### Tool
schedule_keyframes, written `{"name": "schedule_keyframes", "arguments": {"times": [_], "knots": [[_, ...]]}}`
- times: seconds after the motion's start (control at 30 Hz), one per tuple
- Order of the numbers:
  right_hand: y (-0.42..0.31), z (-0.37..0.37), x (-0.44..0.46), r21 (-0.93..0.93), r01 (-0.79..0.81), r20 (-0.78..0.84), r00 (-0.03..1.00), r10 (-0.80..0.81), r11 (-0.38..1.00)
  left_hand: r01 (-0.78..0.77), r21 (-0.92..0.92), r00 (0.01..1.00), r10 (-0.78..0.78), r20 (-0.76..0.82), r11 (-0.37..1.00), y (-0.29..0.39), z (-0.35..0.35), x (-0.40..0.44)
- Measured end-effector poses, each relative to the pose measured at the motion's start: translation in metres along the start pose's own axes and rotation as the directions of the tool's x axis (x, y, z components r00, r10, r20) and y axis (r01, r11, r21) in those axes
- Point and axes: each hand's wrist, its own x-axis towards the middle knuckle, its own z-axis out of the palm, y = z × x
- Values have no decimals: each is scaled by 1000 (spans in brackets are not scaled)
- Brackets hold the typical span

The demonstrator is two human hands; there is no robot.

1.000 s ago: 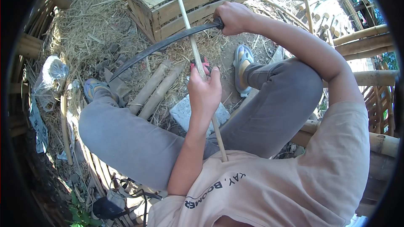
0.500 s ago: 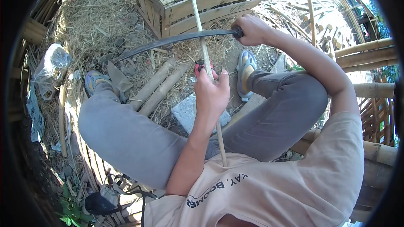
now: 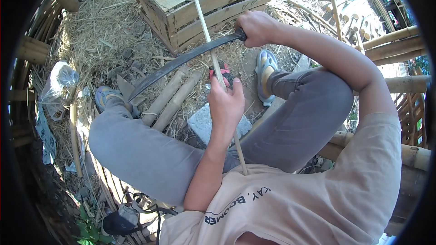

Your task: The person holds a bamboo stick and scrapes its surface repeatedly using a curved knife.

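My right hand (image 3: 260, 28) is closed around the dark handle of a long curved machete (image 3: 181, 60). Its blade slants down to the left, crossing a pale, thin bamboo stick (image 3: 204, 22) and touching or nearly touching it. My left hand (image 3: 225, 102) grips that stick below the blade, thumb to one side. The stick's lower end rests against my shirt (image 3: 290, 199). Just beyond my left fingers, a small red-and-black thing (image 3: 225, 70) lies by the stick; I cannot make out its kind.
A slatted wooden crate (image 3: 209, 7) stands ahead. Two bamboo pieces (image 3: 170, 97) and a pale stone block (image 3: 200, 122) lie between my feet. Straw (image 3: 104, 31) covers the ground. At left is a plastic bag (image 3: 61, 84); bamboo rails (image 3: 399, 86) run along the right.
The machete and my right hand have shifted left and slightly down, with the blade tilting more steeply. My left hand still grips the stick. The whole view has also shifted slightly.
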Motion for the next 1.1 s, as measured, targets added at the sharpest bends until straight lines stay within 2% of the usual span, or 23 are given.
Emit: {"name": "schedule_keyframes", "arguments": {"times": [0.13, 0.27, 0.3, 0.33, 0.43, 0.53, 0.57, 0.67, 0.8, 0.83, 0.9, 1.0, 1.1], "knots": [[11, -1, 4, 9, -23, -68, 997, 23, 1000, 94, -21, 995, -94, 20, 995, 13, -7, -3], [49, 4, 8, 67, -147, -69, 986, 152, 987, 100, -35, 994, -98, 55, 994, 21, -14, -5], [49, 6, 6, 74, -125, -99, 986, 132, 989, 91, -54, 995, -88, 45, 994, 20, -13, -7], [50, 8, 6, 75, -120, -68, 990, 125, 990, 82, -75, 996, -80, 34, 994, 19, -13, -7], [24, 6, -3, 62, -96, 69, 993, 92, 993, 191, -12, 972, -188, 141, 981, 15, -13, -7], [5, 7, -4, -16, 8, 116, 993, -6, 1000, 54, 65, 995, -59, 76, 996, -2, -7, -5], [1, 6, -5, 1, 46, 88, 995, -46, 999, -15, 59, 999, 12, 45, 998, -6, -3, -6], [-17, -3, -3, 205, 19, 118, 992, -44, 979, 70, -55, 994, -65, 85, 996, 16, -14, -5], [-24, -4, 2, 342, 36, 69, 996, -63, 939, -48, -233, 998, 57, 33, 971, 6, -13, 2], [-26, -6, 2, 350, 56, 56, 995, -81, 935, 130, -416, 986, -71, 153, 900, 12, -16, 2], [-31, -10, 0, 364, 89, 34, 993, -109, 927, 490, -644, 865, -232, 446, 588, 26, -28, 0], [-31, -9, -3, 354, 103, 34, 992, -122, 930, 557, -704, 826, -206, 525, 440, 21, -28, 7], [-28, -6, -5, 351, 137, 52, 985, -165, 926, 570, -698, 818, -218, 532, 433, 18, -25, 9]]}}
